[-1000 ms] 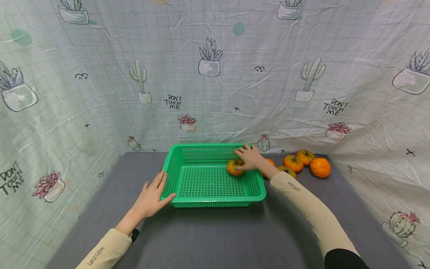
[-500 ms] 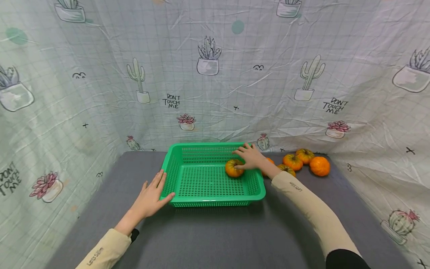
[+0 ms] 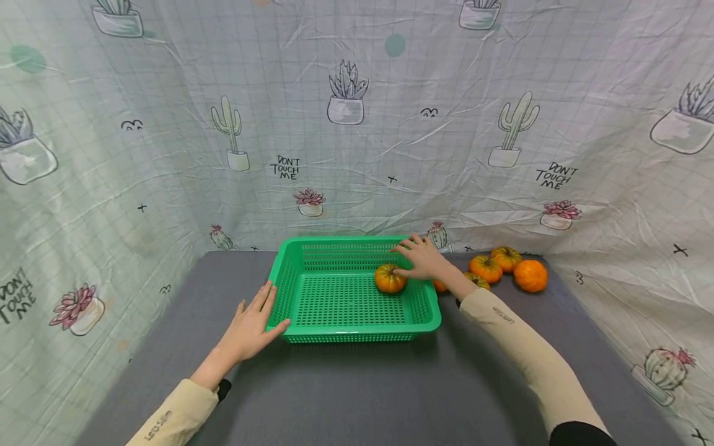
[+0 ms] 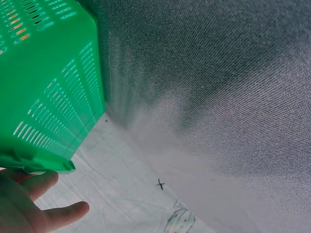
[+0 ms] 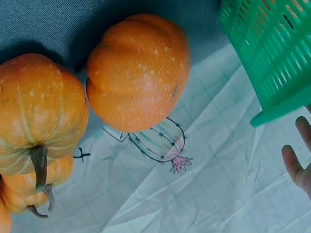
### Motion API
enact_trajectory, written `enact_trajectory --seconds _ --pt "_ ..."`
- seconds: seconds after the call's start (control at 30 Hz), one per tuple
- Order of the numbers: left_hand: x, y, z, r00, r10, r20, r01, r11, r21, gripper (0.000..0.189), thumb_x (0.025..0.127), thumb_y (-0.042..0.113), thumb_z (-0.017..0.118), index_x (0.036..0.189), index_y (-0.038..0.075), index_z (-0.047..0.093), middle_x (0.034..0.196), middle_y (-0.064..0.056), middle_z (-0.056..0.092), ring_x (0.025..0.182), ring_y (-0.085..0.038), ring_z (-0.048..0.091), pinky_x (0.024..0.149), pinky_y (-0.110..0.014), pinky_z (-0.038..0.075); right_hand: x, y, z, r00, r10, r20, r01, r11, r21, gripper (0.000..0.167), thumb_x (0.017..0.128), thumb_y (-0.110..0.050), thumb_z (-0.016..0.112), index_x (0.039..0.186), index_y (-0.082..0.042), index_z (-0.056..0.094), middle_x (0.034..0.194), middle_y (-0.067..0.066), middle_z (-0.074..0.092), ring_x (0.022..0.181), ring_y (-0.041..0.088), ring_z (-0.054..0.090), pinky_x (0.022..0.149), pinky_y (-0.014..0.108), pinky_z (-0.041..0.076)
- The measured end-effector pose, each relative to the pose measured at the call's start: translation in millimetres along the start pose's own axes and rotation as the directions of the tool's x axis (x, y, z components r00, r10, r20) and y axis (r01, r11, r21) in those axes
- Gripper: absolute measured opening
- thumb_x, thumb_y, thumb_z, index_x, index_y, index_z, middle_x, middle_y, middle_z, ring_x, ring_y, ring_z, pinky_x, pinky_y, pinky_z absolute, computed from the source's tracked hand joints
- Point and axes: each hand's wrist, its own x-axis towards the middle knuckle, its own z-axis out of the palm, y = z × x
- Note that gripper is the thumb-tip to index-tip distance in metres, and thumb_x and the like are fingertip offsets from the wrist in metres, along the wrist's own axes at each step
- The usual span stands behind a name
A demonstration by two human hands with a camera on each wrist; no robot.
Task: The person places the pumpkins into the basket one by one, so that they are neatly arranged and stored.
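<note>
Two bare hands work at a green basket (image 3: pixel 357 335) on a gray table (image 3: pixel 357 390), where a small orange pumpkin (image 3: pixel 388 280) sits inside, on the right half of the floor toward the back. The person's right hand (image 3: pixel 422 259) reaches over the basket's right edge, fingers apart and clamped on nothing, its thumb at the pumpkin's top; whether thumb and skin actually touch, an onlooker cannot tell. The left hand (image 3: pixel 250 326) lies at the left edge, fingers fairly straight, the thumb spread away toward the near corner, gripping nothing. The step in hand looks like letting the pumpkin settle, and it is probably best done by checking that the pumpkin rests steadily before the thumb comes away, since a round body could roll on that slotted floor. The right hand would do well to rise clear of the edge before swinging outward, lest the wrist catch and tip the basket; light, steady contact from the left hand should help keep it from sliding. Just beyond the right wall, other pumpkins (image 3: pixel 530 276) cluster near the patterned cloth (image 3: pixel 401 148), the nearest partly hidden behind the right wrist, so a low, hasty retreat risks nudging it.
</note>
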Motion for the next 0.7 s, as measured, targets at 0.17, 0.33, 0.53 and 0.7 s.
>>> enact_trajectory --seconds 0.17,0.33,0.53,0.7 --pt "-0.4 0.8 0.1 1.0 0.005 -0.009 -0.005 1.0 0.004 0.08 0.086 0.051 0.047 0.142 0.001 0.019 0.149 -0.016 0.014 0.135 -0.034 0.021 0.098 -0.066 0.019 -11.5 3.4 -4.5 0.994 -0.033 -0.102 0.035 0.999 0.022 0.044 0.084 -0.042 0.056 0.121 -0.018 0.052 0.115 0.008 0.054 0.105 0.029 0.043 0.08 0.05 0.034" --pt "0.3 0.6 0.2 1.0 0.007 -0.012 -0.007 1.0 0.007 0.08 0.086 0.051 0.047 0.142 0.002 0.019 0.149 -0.016 0.014 0.135 -0.034 0.021 0.098 -0.066 0.02 -26.1 4.4 -10.6 0.985 -0.043 -0.169 0.05 0.998 0.04 0.042 0.084 -0.034 0.06 0.12 -0.014 0.054 0.112 0.01 0.055 0.105 0.029 0.048 0.082 0.051 0.035" --pt "0.2 -0.3 1.1 1.0 -0.001 -0.004 0.001 1.0 0.003 0.08 0.086 0.05 0.048 0.142 0.002 0.018 0.15 -0.016 0.013 0.135 -0.034 0.02 0.098 -0.066 0.019 -45.0 2.2 -16.9 0.982 -0.014 -0.187 0.022 0.999 0.041 0.038 0.08 -0.024 0.065 0.116 -0.012 0.058 0.111 0.008 0.056 0.098 0.027 0.05 0.078 0.045 0.037" --pt "-0.7 0.0 1.0 1.0 -0.002 -0.001 0.002 1.0 0.001 0.081 0.086 0.055 0.044 0.142 0.002 0.018 0.15 -0.016 0.013 0.135 -0.034 0.02 0.098 -0.065 0.019 -62.0 2.4 -16.9 0.972 -0.021 -0.232 0.033 0.998 0.05 0.033 0.082 -0.023 0.063 0.112 -0.01 0.061 0.109 0.01 0.057 0.097 0.027 0.05 0.077 0.046 0.038"
